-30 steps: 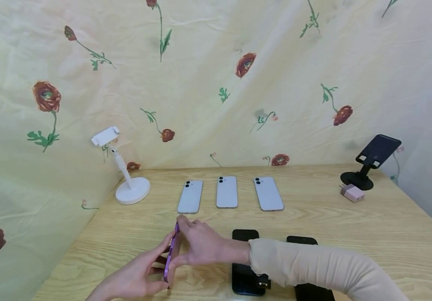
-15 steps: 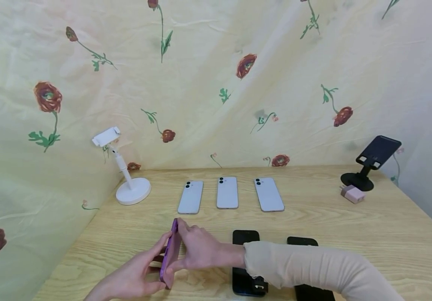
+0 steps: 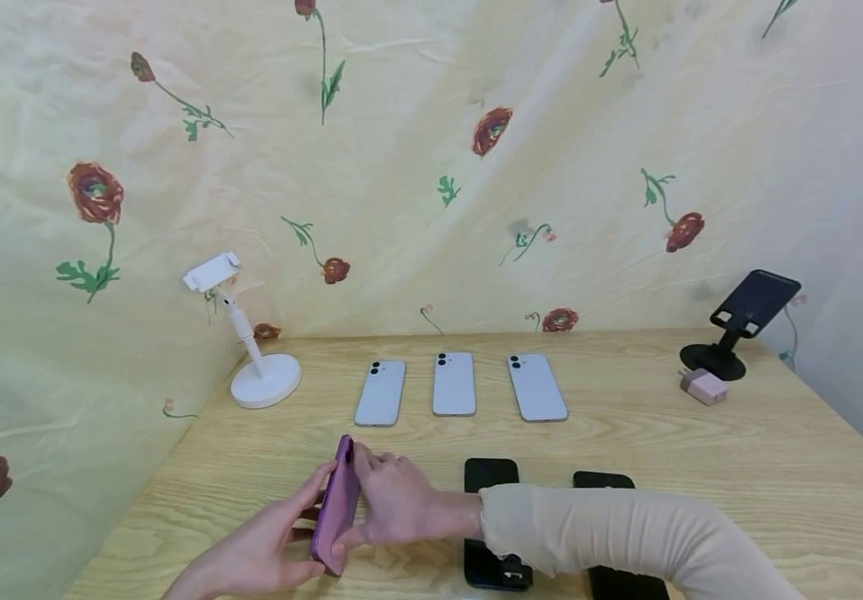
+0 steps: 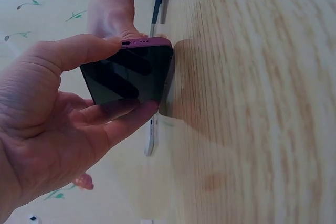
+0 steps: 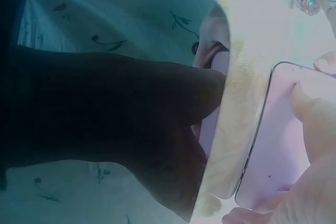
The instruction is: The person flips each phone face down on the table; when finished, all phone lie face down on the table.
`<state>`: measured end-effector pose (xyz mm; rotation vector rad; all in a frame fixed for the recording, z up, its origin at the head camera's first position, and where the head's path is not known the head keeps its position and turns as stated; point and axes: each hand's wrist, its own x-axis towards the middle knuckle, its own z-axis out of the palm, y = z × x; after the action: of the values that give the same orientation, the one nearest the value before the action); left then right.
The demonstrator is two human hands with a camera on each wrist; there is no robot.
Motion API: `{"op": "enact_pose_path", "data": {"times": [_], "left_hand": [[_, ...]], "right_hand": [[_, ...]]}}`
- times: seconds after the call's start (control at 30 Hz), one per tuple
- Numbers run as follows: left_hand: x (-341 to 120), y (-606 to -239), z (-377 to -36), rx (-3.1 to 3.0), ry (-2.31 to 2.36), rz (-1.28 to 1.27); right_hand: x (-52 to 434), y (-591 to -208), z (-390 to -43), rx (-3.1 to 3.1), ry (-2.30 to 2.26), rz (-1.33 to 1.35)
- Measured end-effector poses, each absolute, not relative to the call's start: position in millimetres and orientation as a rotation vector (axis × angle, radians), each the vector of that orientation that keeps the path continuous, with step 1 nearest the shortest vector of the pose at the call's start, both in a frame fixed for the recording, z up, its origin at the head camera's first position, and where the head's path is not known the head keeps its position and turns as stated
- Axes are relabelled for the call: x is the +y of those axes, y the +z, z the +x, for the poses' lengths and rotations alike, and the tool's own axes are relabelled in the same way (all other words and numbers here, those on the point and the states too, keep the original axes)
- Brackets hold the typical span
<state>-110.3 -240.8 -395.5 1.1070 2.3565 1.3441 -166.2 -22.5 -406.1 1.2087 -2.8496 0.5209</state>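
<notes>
A phone in a purple case (image 3: pixel 336 508) stands on its long edge on the wooden table (image 3: pixel 701 450), leaning left, between both hands. My left hand (image 3: pixel 292 533) grips it from the left, thumb on the top edge and fingers under the dark screen (image 4: pixel 131 74). From the right, my right hand (image 3: pixel 373 500) holds the case's back (image 5: pixel 273 145), fingers along the upper edge and thumb near the bottom. The right forearm wears a beige sleeve (image 3: pixel 596 533) that lies over two black phones.
Three white phones (image 3: pixel 454 383) lie face down in a row behind the hands. Two black phones (image 3: pixel 488 473) (image 3: pixel 602 481) lie to the right, partly under the sleeve. A white stand (image 3: pixel 262 375) is back left; a black stand (image 3: pixel 739 325) and pink charger (image 3: pixel 704 385) are back right.
The phone has tipped further to the left, so more of its purple back shows. Both hands and the right forearm have shifted slightly left with it.
</notes>
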Motion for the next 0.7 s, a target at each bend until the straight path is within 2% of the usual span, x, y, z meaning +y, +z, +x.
{"op": "enact_pose_path", "data": {"times": [0.7], "left_hand": [[-250.5, -397.8, -112.1, 2.385, 1.277, 1.068]], "right_hand": [[-22.4, -410.7, -167.1, -2.936, 0.347, 1.257]]}}
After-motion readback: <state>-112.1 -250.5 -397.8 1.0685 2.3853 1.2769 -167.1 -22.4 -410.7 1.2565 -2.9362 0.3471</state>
